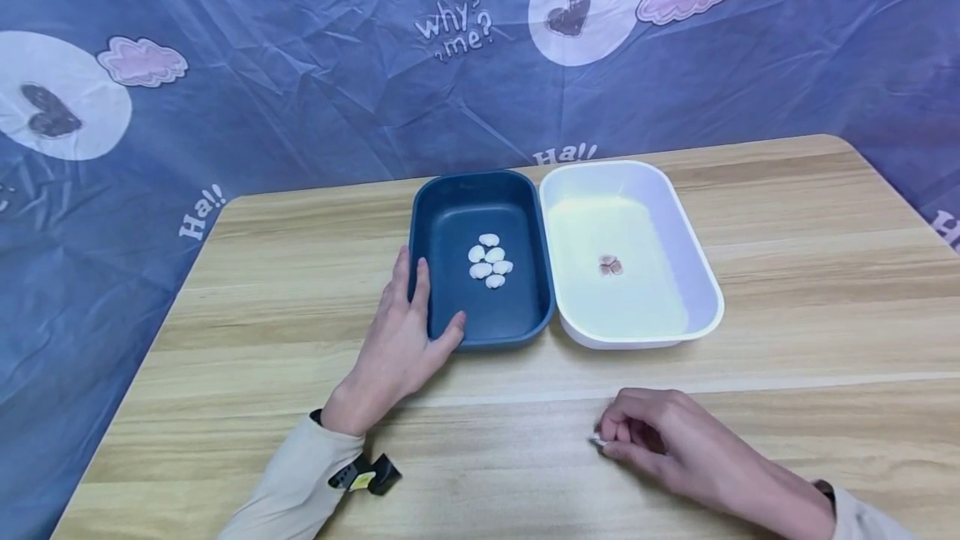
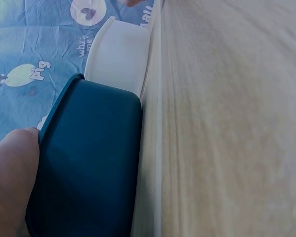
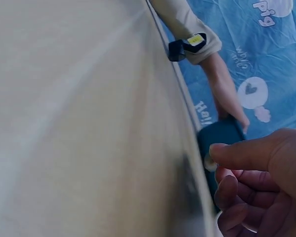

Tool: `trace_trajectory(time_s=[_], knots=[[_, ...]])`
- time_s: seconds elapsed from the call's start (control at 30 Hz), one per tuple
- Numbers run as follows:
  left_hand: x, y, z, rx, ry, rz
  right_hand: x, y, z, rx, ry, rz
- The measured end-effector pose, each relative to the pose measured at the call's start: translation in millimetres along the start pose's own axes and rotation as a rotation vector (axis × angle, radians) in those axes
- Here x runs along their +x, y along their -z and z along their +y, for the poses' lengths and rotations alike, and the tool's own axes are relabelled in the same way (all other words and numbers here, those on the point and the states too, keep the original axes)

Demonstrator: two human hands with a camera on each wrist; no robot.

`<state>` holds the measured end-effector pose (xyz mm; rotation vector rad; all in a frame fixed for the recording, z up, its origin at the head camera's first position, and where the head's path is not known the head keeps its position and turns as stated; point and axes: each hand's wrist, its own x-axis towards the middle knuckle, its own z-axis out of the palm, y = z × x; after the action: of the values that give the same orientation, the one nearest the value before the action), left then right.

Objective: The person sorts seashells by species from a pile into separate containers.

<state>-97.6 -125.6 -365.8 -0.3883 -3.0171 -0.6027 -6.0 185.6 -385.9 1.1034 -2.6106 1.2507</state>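
A dark blue tray [image 1: 480, 336] stands near the middle of the table, with several small white shells [image 1: 481, 271] grouped on its floor. My left hand [image 1: 397, 340] rests at its near left corner, fingers fairly straight along the left side and thumb on the near rim. In the left wrist view the thumb [image 2: 14, 163] lies against the tray's rim. Over the table in front of the trays, my right hand [image 1: 678, 448] pinches a small pale shell [image 3: 210, 163] between thumb and index finger. The other fingers are loosely curled beneath.
Beside the blue tray, nearly touching it, stands a white tray [image 1: 637, 340] holding a small cluster of brownish shells [image 1: 611, 265]. Both are on a light wood table [image 1: 810, 315]. A blue printed cloth [image 1: 315, 65] hangs behind the table's far edge.
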Motion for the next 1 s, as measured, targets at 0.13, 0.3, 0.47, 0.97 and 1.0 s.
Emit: trace_trajectory(time_s=[0.13, 0.3, 0.47, 0.97, 1.0], knots=[[0.5, 1.7, 1.3, -0.004, -0.004, -0.002, 7.1, 15.9, -5.8, -0.052, 0.02, 0.065], [-0.7, 1.2, 0.1, -0.005, -0.005, -0.004, 26.6, 45.9, -10.3, -0.166, 0.027, 0.101], [-2.7, 0.8, 0.6, 0.0, -0.022, 0.012, 49.6, 77.2, -1.6, -0.327, 0.017, 0.104], [-3.4, 0.6, 0.8, -0.009, -0.024, 0.026, 90.1, 87.4, 52.8, -0.377, -0.16, -0.081], [-3.3, 1.0, 0.8, -0.01, -0.024, 0.026, 91.4, 87.3, 53.7, -0.387, -0.162, -0.081]])
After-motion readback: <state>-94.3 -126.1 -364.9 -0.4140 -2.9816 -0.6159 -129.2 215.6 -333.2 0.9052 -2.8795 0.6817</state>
